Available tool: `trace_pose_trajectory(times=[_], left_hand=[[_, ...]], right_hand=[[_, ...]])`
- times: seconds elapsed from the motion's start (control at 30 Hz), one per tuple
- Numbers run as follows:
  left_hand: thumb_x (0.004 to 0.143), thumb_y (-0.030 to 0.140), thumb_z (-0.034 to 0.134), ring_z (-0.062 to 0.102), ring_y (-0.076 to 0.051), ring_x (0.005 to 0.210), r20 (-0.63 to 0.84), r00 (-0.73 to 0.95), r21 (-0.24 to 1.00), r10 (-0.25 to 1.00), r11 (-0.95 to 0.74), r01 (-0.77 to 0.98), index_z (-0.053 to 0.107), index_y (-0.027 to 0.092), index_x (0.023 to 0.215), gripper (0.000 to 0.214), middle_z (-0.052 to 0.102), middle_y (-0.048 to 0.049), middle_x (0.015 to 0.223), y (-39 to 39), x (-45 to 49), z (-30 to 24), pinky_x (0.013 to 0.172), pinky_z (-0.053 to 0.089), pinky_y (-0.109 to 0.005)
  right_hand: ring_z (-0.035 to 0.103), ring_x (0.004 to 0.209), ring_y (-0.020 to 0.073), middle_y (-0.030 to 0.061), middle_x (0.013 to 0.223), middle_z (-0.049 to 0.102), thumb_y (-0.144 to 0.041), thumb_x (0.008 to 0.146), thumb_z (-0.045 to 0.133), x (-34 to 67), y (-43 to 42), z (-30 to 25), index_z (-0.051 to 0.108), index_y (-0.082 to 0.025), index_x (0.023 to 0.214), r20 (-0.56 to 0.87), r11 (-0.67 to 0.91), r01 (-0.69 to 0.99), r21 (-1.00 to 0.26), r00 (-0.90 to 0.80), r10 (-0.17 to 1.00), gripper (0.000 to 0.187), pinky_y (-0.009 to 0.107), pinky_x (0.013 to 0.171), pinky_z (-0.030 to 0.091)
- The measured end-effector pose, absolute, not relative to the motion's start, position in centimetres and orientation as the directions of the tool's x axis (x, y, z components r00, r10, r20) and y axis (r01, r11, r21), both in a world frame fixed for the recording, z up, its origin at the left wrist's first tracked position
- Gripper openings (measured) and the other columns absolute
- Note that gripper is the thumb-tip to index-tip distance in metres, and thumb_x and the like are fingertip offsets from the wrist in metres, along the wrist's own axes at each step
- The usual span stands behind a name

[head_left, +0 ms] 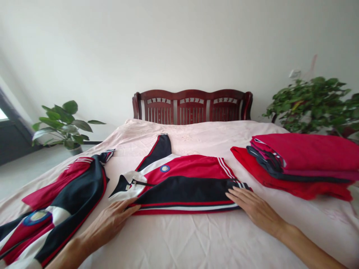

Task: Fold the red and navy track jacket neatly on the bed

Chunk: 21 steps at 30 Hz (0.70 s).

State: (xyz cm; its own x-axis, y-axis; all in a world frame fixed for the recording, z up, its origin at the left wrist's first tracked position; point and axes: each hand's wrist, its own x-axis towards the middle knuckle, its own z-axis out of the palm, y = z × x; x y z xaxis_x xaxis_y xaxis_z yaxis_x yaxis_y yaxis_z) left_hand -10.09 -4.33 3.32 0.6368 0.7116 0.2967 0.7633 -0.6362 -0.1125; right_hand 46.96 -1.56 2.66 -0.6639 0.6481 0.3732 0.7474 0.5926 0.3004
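The left hand [108,224] and right hand [256,209], fingers spread flat and gripping nothing, rest on one track jacket [179,188]; a second jacket [63,198] and one red clothing stack [297,160] share the bed [185,239].

We saw a red track jacket [182,168] with black panels, a white yoke and white stripes edged along its sleeve; a round blue badge [164,168] marked its chest; a second jacket [75,186] beside it showed the same red, black and white; the stack of clothes [305,149] was plain red with darker pink and black layers; the bedsheet [179,239] was a pale, solid pink; the headboard [193,95] was a dark reddish brown; the potted plant [314,104] was deep green.
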Motion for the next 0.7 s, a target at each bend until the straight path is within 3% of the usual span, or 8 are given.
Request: trace_pose_trajectory(times=[0.17,0.3,0.4,0.47,0.57,0.63,0.7], left_hand=[[0.094,0.01,0.044,0.068,-0.018,0.097,0.341,0.609,-0.002,0.716,-0.648,0.762,0.067,0.029,0.117,0.037,0.072,-0.003,0.11,-3.1,-9.9,4.4,0.087,0.054,-0.027],[0.095,0.012,0.045,0.067,-0.016,0.096,0.353,0.626,0.064,0.696,-0.685,0.726,0.066,0.028,0.114,0.032,0.072,-0.0037,0.105,-5.9,-10.8,5.4,0.086,0.053,-0.024],[0.093,0.012,0.048,0.068,-0.015,0.088,0.297,0.651,0.123,0.699,-0.704,0.7,0.066,0.03,0.112,0.032,0.073,-0.0028,0.1,-9.4,-11.6,5.3,0.079,0.053,-0.021],[0.091,0.01,0.048,0.069,-0.015,0.085,0.258,0.659,0.147,0.707,-0.703,0.696,0.067,0.033,0.111,0.036,0.074,-0.0013,0.098,-11.5,-12.2,5.3,0.075,0.054,-0.019],[0.086,0.017,0.058,0.069,-0.017,0.096,0.227,0.667,0.175,0.709,-0.704,0.688,0.064,0.037,0.12,0.04,0.073,0.0004,0.11,-13.0,-12.6,6.4,0.083,0.055,-0.021],[0.086,0.026,0.063,0.068,-0.017,0.105,0.175,0.655,0.226,0.735,-0.677,0.7,0.062,0.039,0.123,0.04,0.071,0.0028,0.12,-12.7,-11.6,8.1,0.089,0.054,-0.021],[0.092,0.031,0.057,0.067,-0.015,0.108,0.099,0.606,0.309,0.789,-0.603,0.735,0.064,0.039,0.119,0.029,0.069,0.0059,0.123,-11.1,-9.0,10.1,0.091,0.053,-0.02]], right_hand=[[0.065,0.112,0.021,0.0024,0.117,0.073,0.002,0.082,0.038,46.1,-1.1,4.1,0.07,-0.026,0.119,0.431,0.589,0.738,0.33,-0.673,0.601,0.055,0.037,0.092,0.052],[0.065,0.113,0.0208,-0.0006,0.121,0.071,-0.003,0.084,0.041,46.9,-4.2,5.1,0.067,-0.032,0.123,0.448,0.604,0.73,0.319,-0.678,0.583,0.055,0.038,0.094,0.051],[0.067,0.111,0.0193,-0.0045,0.123,0.07,-0.009,0.08,0.048,47.6,-7.9,4.6,0.061,-0.037,0.13,0.359,0.684,0.671,0.287,-0.737,0.572,0.058,0.033,0.093,0.052],[0.068,0.108,0.0195,-0.0061,0.126,0.068,-0.01,0.076,0.052,47.9,-10.1,4.4,0.057,-0.04,0.134,0.304,0.701,0.679,0.218,-0.73,0.612,0.066,0.031,0.091,0.055],[0.066,0.113,0.0247,-0.0043,0.133,0.063,-0.013,0.072,0.058,47.7,-11.6,6.0,0.051,-0.044,0.139,0.215,0.666,0.746,0.029,-0.655,0.724,0.074,0.037,0.092,0.056],[0.06,0.122,0.029,-0.0009,0.139,0.059,-0.025,0.077,0.063,46.3,-10.8,8.4,0.05,-0.042,0.141,0.099,0.617,0.775,-0.136,-0.609,0.787,0.067,0.042,0.099,0.053],[0.051,0.132,0.0299,0.0015,0.145,0.052,-0.04,0.088,0.056,43.4,-8.6,10.8,0.049,-0.038,0.143,0.012,0.519,0.814,-0.262,-0.535,0.845,0.056,0.046,0.109,0.044]])
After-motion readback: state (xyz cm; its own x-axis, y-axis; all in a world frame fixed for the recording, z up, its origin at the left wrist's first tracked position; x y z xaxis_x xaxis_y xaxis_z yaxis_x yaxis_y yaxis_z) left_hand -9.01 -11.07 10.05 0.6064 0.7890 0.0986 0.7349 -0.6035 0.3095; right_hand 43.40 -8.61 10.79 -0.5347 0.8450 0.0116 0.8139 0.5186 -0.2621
